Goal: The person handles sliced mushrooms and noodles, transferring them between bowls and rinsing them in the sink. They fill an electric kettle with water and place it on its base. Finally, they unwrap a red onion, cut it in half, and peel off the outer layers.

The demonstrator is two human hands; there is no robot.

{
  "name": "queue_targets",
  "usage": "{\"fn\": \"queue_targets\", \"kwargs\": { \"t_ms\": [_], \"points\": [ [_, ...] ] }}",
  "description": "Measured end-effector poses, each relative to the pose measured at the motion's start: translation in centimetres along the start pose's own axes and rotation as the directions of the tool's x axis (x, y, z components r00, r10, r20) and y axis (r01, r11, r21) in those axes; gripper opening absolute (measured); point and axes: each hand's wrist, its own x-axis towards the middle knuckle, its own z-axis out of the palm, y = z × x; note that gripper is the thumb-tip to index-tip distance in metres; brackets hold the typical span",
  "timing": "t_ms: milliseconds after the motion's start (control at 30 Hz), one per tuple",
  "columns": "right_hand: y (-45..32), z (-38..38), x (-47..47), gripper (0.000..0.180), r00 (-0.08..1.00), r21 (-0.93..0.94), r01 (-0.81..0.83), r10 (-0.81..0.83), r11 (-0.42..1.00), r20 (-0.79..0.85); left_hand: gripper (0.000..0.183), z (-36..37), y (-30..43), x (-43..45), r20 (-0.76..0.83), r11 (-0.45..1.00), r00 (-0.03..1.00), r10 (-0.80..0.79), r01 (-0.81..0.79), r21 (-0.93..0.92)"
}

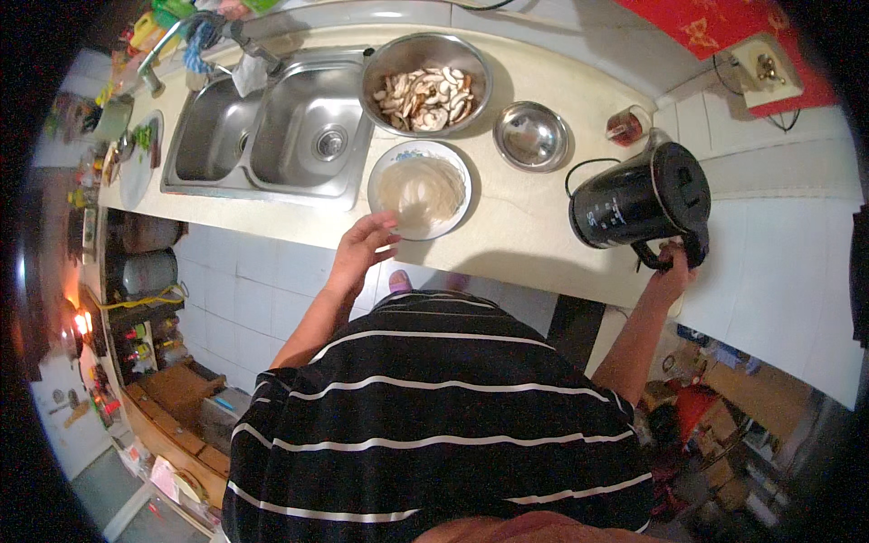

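Note:
My right hand (pixel 673 266) grips the handle of a black electric kettle (pixel 628 203) at the right end of the counter. Its lid is down, and a cord runs behind it. Close to the front edge, my left hand (pixel 366 246) hangs with fingers apart by the near rim of a white bowl (pixel 380 203). Whether the fingertips touch that rim I cannot tell. Pale thin noodles (pixel 434 183) lie in the bowl, seemingly in liquid. Behind it, a large steel basin (pixel 370 88) holds sliced mushrooms (pixel 428 98). A smaller steel bowl (pixel 531 136) sits to the right.
A double steel sink (pixel 254 176) with a faucet (pixel 159 58) is on the left. Beyond it, a plate (pixel 142 176) bears chopped greens. A glass with red contents (pixel 628 125) stands behind the kettle, near a wall socket (pixel 766 71). A flame (pixel 83 322) glows far left.

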Motion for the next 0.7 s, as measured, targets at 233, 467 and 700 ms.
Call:
{"fn": "queue_targets", "kwargs": {
  "t_ms": [233,467,700],
  "points": [
    [-6.3,5.8,0.2,0.015,0.982,0.045,-0.009,0.0,0.999,0.189,0.033,-0.4,-1.4,-0.5,-0.034,0.991,0.999,0.026,-0.03,-0.128],
    [-10.2,16.2,-0.8,0.006,0.926,-0.203,-0.115,0.179,0.972,0.333,0.034,-3.0,-1.8,-1.7,-0.079,0.988,0.997,0.015,-0.027,-0.154],
    [-9.9,24.3,-0.1,0.006,0.831,-0.466,0.032,0.236,0.884,0.504,0.033,-6.4,-2.0,-1.9,-0.115,0.977,0.993,0.027,-0.05,-0.207]
  ]
}}
